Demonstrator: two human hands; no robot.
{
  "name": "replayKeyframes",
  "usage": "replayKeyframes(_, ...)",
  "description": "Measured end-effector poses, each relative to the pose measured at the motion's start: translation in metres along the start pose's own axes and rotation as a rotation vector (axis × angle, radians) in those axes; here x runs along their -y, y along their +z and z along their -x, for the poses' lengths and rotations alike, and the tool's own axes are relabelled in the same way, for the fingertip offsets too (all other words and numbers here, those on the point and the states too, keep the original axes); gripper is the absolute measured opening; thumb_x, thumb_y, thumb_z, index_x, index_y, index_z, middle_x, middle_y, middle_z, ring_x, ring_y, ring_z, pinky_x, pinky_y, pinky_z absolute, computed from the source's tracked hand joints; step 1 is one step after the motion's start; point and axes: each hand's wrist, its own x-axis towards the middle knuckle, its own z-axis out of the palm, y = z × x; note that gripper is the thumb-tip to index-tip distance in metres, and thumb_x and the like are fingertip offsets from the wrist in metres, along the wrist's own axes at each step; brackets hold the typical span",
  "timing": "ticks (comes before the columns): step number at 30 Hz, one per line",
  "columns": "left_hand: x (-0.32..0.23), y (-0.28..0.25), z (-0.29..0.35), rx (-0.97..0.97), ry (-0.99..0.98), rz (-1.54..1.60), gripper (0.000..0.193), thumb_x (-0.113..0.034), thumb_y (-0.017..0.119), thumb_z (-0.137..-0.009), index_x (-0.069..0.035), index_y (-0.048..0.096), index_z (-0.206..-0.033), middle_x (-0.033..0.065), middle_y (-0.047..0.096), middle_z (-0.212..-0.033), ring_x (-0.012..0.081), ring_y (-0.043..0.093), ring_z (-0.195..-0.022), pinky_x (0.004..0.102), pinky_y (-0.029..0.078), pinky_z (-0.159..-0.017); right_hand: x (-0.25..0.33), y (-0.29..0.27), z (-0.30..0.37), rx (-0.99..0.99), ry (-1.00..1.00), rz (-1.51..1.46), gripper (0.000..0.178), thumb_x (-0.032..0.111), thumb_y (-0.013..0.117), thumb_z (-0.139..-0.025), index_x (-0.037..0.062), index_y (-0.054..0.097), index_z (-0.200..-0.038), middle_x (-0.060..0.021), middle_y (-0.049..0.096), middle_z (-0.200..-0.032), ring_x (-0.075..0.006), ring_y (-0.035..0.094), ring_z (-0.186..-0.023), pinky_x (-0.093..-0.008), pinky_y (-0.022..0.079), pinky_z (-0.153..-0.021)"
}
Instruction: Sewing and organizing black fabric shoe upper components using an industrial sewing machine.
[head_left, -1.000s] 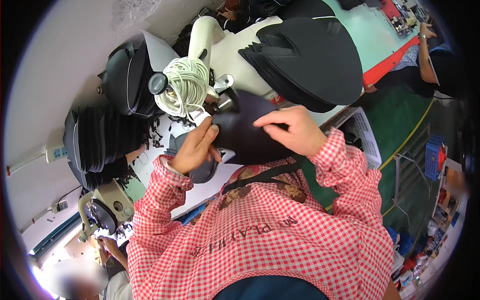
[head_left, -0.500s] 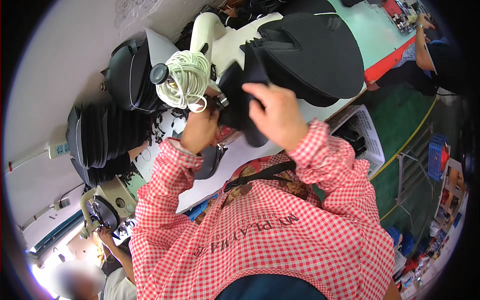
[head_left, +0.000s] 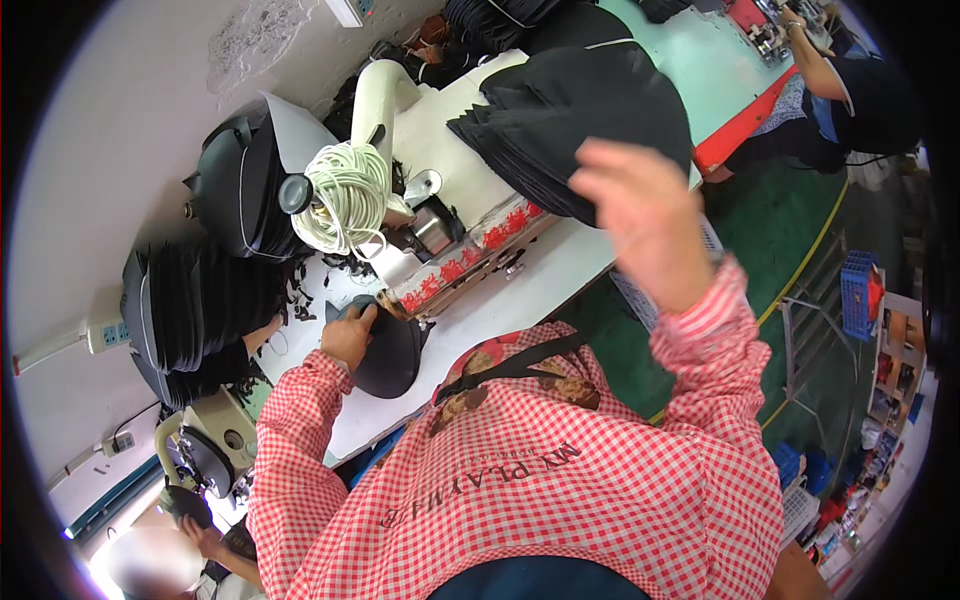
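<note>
A flat, round-edged black piece (head_left: 388, 355) lies on the white table left of centre, apparently on top of similar pieces. My left hand (head_left: 346, 338) is closed on its upper edge, with thumb and fingers bent. My right hand (head_left: 645, 225), blurred by motion, is raised in front of a fanned stack of black pieces (head_left: 590, 105). It holds nothing that I can see, and its fingers are stretched out. Between my hands stands a cream sewing-type machine (head_left: 378, 95) with a shiny metal part (head_left: 434, 230) and a coil of pale cord (head_left: 345, 205) hung on it.
Tied stacks of black pieces (head_left: 190, 300) line the wall to the left. Black scraps (head_left: 300, 290) lie beside the machine. A white crate (head_left: 635, 295) stands below the table on the right. Other people work at the far right (head_left: 820, 75) and the lower left (head_left: 210, 540).
My left hand has moved left and toward me, away from the machine, with a black piece. My right hand has moved right, toward the stack, leaving the machine's metal part uncovered.
</note>
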Motion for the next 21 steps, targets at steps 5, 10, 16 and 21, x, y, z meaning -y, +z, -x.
replayKeyframes(5,0.008,0.003,-0.007,0.068,0.034,0.007,0.037,-0.017,0.071,-0.072,-0.009,0.054,-0.104,0.0123,0.058,-0.103,0.0331,0.064,-0.081,0.0434,0.051,-0.067,0.059,0.046,0.022,0.177,0.001,-0.465,0.017,0.009,0.061,-0.074,0.0047,0.065,-0.09,-0.0082,0.065,-0.097,-0.0276,0.062,-0.088,-0.0382,0.049,-0.078)
replayKeyframes(10,0.015,0.02,-0.002,-0.091,-0.061,0.149,0.03,-0.017,0.074,-0.071,-0.005,0.056,-0.093,0.0136,0.062,-0.093,0.0332,0.062,-0.078,0.0435,0.049,-0.068,0.058,0.086,0.053,0.54,0.145,-0.748,0.023,0.016,0.057,-0.079,0.0034,0.065,-0.096,-0.0131,0.065,-0.096,-0.0322,0.062,-0.085,-0.0414,0.049,-0.076)
replayKeyframes(16,0.023,0.002,0.018,0.422,-0.249,1.249,0.023,-0.014,0.069,-0.081,0.003,0.056,-0.072,0.0006,0.058,-0.071,0.0098,0.054,-0.07,0.0271,0.044,-0.064,0.048,0.115,0.066,0.759,0.091,-0.905,0.021,0.012,0.063,-0.077,0.0041,0.067,-0.096,-0.0178,0.059,-0.114,-0.0335,0.058,-0.103,-0.0396,0.045,-0.09)
replayKeyframes(21,-0.062,-0.174,0.013,0.282,0.448,0.974,0.014,-0.013,0.061,-0.085,0.001,0.058,-0.086,0.0112,0.055,-0.071,0.0174,0.055,-0.069,0.0307,0.045,-0.066,0.057,0.115,0.032,0.818,-0.125,-1.316,0.025,0.011,0.063,-0.071,0.0064,0.069,-0.095,-0.0181,0.057,-0.118,-0.0322,0.055,-0.108,-0.0349,0.042,-0.094)
